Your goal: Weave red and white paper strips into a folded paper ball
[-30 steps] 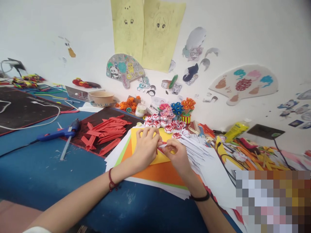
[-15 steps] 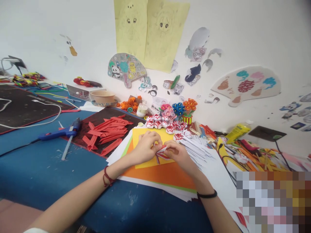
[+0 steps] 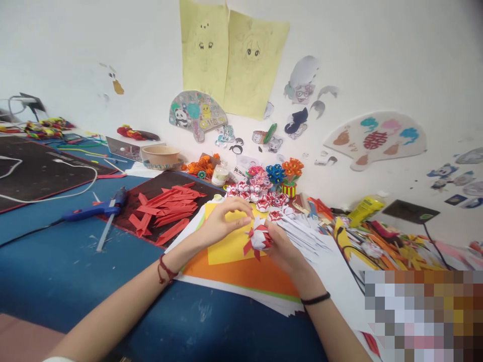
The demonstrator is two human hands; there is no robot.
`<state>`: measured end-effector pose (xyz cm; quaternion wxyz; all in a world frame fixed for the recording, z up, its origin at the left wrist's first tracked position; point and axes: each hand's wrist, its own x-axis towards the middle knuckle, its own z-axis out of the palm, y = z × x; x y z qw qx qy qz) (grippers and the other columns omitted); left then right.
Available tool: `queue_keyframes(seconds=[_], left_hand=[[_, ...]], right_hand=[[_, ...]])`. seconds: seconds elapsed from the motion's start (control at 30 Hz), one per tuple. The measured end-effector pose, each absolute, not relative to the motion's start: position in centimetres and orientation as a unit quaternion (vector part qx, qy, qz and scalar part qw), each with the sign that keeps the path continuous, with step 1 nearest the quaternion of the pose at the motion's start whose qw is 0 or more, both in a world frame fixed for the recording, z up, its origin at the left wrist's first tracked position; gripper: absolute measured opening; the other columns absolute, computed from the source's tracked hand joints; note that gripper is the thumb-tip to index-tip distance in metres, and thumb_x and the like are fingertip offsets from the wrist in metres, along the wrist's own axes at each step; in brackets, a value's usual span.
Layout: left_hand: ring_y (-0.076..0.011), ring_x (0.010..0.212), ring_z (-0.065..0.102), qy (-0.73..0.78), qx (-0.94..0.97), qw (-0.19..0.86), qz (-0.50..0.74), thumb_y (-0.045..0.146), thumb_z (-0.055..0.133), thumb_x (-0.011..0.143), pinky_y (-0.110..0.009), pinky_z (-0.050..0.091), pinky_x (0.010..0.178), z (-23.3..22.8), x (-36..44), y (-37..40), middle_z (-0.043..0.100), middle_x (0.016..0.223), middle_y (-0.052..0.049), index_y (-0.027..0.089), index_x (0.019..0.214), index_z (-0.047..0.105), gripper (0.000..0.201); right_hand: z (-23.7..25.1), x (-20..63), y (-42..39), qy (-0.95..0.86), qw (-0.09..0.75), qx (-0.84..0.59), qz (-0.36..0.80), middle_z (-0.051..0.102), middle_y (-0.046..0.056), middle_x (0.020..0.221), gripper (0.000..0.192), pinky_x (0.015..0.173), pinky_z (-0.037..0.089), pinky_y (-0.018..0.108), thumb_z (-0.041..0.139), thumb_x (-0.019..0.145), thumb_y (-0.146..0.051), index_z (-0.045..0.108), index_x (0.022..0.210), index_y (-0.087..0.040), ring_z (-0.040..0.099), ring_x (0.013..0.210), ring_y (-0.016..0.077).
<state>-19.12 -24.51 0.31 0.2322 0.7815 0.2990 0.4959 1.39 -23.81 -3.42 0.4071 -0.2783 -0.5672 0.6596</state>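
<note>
Head view: red-white paper flower (image 3: 259, 237) sits between both hands, pinched in right hand (image 3: 281, 246) fingertips. Left hand (image 3: 222, 221) is just beside it w/ fingers curled, thumb & forefinger touching its top; petals splay toward the left hand.

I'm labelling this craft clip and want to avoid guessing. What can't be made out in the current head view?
- Paper flower: how far its folds are finished; the right hand covers one side and motion blurs it.
- Left hand: whether its fingertips touch the flower; too blurred.
- Lower right corner: pixelated, contents hidden.
- Small bottle by the wall: label too small to read.
- Glue gun: its cord runs out of frame at left.
</note>
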Motion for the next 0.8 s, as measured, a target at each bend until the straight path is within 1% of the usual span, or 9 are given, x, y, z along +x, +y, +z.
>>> queue_keyframes(seconds=[0.07,0.17,0.23,0.3,0.4,0.47,0.53,0.67,0.8], left_hand=[[-0.0187,0.094,0.058,0.34,0.777,0.145,0.51,0.037,0.055,0.096,-0.035,0.043,0.089,0.4,-19.4,-24.6,0.065,0.093,-0.005,0.019,0.086,0.062,0.022],[-0.0165,0.077,0.053,0.388,0.809,0.005,0.443,0.041,0.056,0.096,-0.033,0.037,0.077,-0.1,-19.4,-24.7,0.063,0.076,-0.001,0.018,0.076,0.057,0.03],[-0.0166,0.074,0.051,0.407,0.821,-0.082,0.392,0.039,0.054,0.097,-0.033,0.034,0.074,-0.7,-19.3,-24.7,0.063,0.077,-0.001,0.018,0.08,0.057,0.027],[-0.0175,0.075,0.052,0.417,0.82,-0.147,0.363,0.036,0.05,0.1,-0.034,0.032,0.073,-1.2,-19.1,-24.5,0.064,0.08,-0.002,0.018,0.085,0.057,0.024],[-0.0194,0.077,0.052,0.423,0.818,-0.222,0.32,0.032,0.047,0.101,-0.035,0.031,0.071,-1.8,-19.0,-24.1,0.063,0.08,-0.003,0.018,0.087,0.057,0.022],[-0.0201,0.076,0.052,0.424,0.819,-0.258,0.288,0.026,0.046,0.102,-0.035,0.03,0.069,-2.1,-19.0,-23.9,0.061,0.077,-0.004,0.017,0.085,0.057,0.022],[-0.0201,0.075,0.051,0.411,0.829,-0.271,0.264,0.022,0.044,0.102,-0.034,0.031,0.067,-2.4,-19.0,-23.8,0.059,0.076,-0.004,0.017,0.082,0.056,0.023],[-0.019,0.074,0.049,0.37,0.857,-0.26,0.248,0.023,0.04,0.103,-0.032,0.033,0.065,-2.5,-18.9,-24.0,0.058,0.077,-0.005,0.016,0.083,0.057,0.027],[-0.0181,0.07,0.047,0.331,0.871,-0.264,0.25,0.019,0.033,0.105,-0.031,0.035,0.061,-2.3,-18.6,-24.5,0.056,0.076,-0.005,0.014,0.084,0.058,0.032]], right_hand=[[-3.6,1.2,-23.5,-0.561,0.456,-0.304,0.621,0.067,0.006,0.09,0.05,0.072,0.054,0.032,0.073,0.074,-0.061,0.058,0.101,-0.021,0.064,0.08,0.0198],[-4.0,1.0,-23.2,-0.561,0.498,-0.326,0.576,0.067,0.004,0.09,0.052,0.073,0.055,0.034,0.077,0.071,-0.056,0.053,0.103,-0.023,0.065,0.08,0.02],[-4.3,1.0,-23.0,-0.567,0.512,-0.328,0.556,0.067,0.003,0.089,0.05,0.074,0.055,0.034,0.08,0.071,-0.051,0.052,0.103,-0.024,0.066,0.079,0.0194],[-4.4,1.1,-23.0,-0.574,0.517,-0.338,0.537,0.068,0.002,0.09,0.051,0.077,0.056,0.034,0.083,0.068,-0.046,0.053,0.102,-0.024,0.067,0.082,0.0197],[-4.5,1.0,-23.0,-0.591,0.511,-0.359,0.511,0.067,0.002,0.098,0.059,0.076,0.057,0.033,0.087,0.063,-0.04,0.056,0.11,-0.024,0.07,0.081,0.0193],[-4.5,0.8,-23.1,-0.608,0.498,-0.368,0.497,0.066,0.003,0.103,0.066,0.074,0.057,0.032,0.087,0.063,-0.038,0.056,0.12,-0.024,0.071,0.078,0.0183],[-4.6,0.5,-23.2,-0.623,0.487,-0.386,0.475,0.067,0.004,0.1,0.065,0.073,0.058,0.033,0.086,0.065,-0.04,0.059,0.122,-0.022,0.071,0.076,0.0184],[-4.7,0.1,-23.4,-0.624,0.484,-0.426,0.442,0.072,0.006,0.09,0.052,0.071,0.06,0.035,0.084,0.066,-0.046,0.068,0.106,-0.016,0.071,0.073,0.0206],[-4.4,0.1,-23.6,-0.619,0.494,-0.423,0.44,0.074,0.006,0.086,0.046,0.069,0.062,0.036,0.085,0.064,-0.047,0.07,0.095,-0.016,0.072,0.07,0.0221]])
